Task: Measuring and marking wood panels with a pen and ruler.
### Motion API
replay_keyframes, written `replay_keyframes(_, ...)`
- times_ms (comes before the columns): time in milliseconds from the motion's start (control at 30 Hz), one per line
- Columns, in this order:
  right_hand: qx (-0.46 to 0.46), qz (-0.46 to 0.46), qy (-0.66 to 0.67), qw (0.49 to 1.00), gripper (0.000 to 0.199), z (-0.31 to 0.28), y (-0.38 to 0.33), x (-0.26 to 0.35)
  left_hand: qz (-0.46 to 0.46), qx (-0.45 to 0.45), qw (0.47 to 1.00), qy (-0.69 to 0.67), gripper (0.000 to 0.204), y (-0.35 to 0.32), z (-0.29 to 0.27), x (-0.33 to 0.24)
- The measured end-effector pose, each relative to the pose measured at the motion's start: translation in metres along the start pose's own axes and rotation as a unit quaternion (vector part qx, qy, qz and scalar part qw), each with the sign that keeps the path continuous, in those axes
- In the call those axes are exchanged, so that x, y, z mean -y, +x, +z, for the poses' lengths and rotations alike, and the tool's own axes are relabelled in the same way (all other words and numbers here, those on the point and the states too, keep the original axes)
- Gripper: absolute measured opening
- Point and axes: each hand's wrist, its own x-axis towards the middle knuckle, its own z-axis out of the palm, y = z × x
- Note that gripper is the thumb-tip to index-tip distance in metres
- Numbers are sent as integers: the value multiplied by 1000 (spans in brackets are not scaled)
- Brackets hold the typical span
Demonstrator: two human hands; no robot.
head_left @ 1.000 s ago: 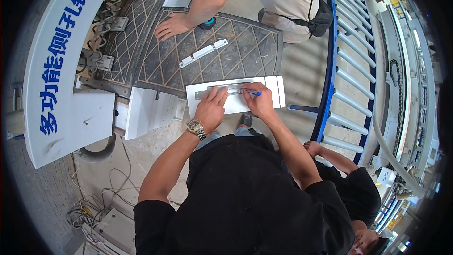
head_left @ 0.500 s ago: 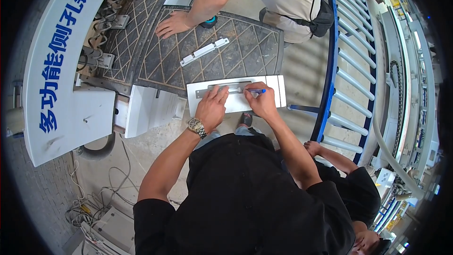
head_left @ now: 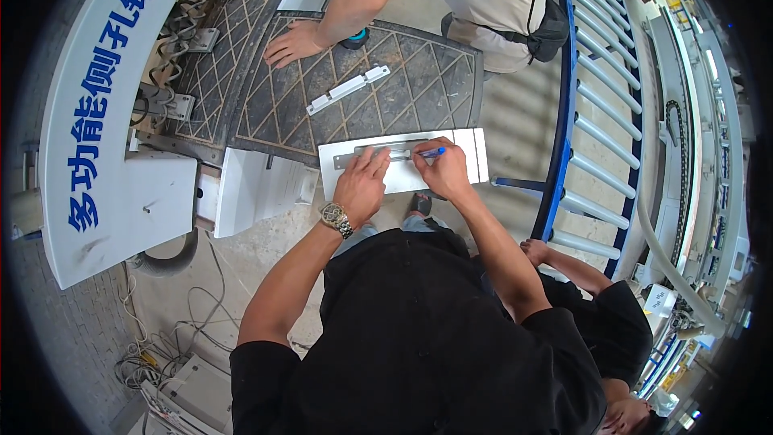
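Note:
A white board (head_left: pixel 473 171) lies at the near edge of the dark table, with a flat grey metal plate (head_left: pixel 346 161) on top of it. My left hand (head_left: pixel 360 191) presses down on the plate with its fingers stretched out; a watch is on that wrist. In my right hand (head_left: pixel 449 173) is a blue pen (head_left: pixel 433 152), its tip hidden by the fingers, held over the right part of the plate. Farther off on the table rests a narrow white notched strip (head_left: pixel 348 90).
Across the table (head_left: pixel 282 105) a person leans a hand (head_left: pixel 294 43) near a round blue-and-black object (head_left: pixel 355 39). A blue-framed roller conveyor (head_left: pixel 600 161) runs along the right, with another person's hand (head_left: pixel 534 251) beside it. A white machine panel (head_left: pixel 161 185) stands at left; cables (head_left: pixel 149 358) lie on the floor.
My right hand and the pen have shifted slightly left and away from me, and the pen is angled differently. My left hand stays in place on the plate.

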Motion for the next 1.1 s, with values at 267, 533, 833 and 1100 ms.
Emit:
replay_keyframes(267,-12,14,-5,1000,13,0,0,1,-8,7,1000,4,56,1,-1,-1)
replay_keyframes(533,-96,131,89,983,16,-37,9,-16,-5,1,1000,-9,56,1,-3,-1)
replay_keyframes(833,-63,116,62,989,17,-27,10,-19,-3,2,1000,-14,56,2,-2,-1)
replay_keyframes(1100,-33,128,21,991,19,-30,17,-21,-14,14,1000,-13,58,1,-4,-3)
